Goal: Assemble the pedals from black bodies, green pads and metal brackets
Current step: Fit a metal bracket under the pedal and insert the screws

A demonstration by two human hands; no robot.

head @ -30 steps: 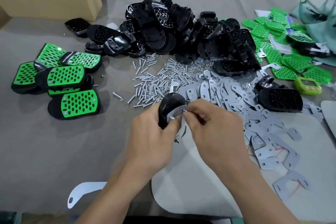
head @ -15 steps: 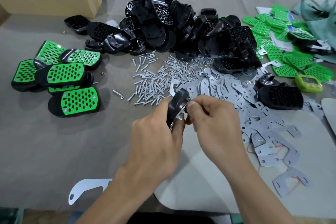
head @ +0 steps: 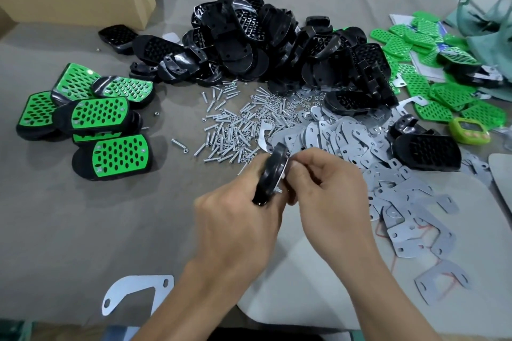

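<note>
Near centre, beside screw pile (head: pixel 235 130): left hand (head: pixel 238 219) grips black pedal body (head: pixel 273 171); right hand (head: pixel 329 188) pinches metal bracket (head: pixel 284 171) against it.

The right hand (head: pixel 329 188) hides most of the bracket (head: pixel 283 172) on the edge-on black body (head: pixel 270 174)

Head-worn wide view, forward-down, close above table (head: pixel 83 216)
</note>
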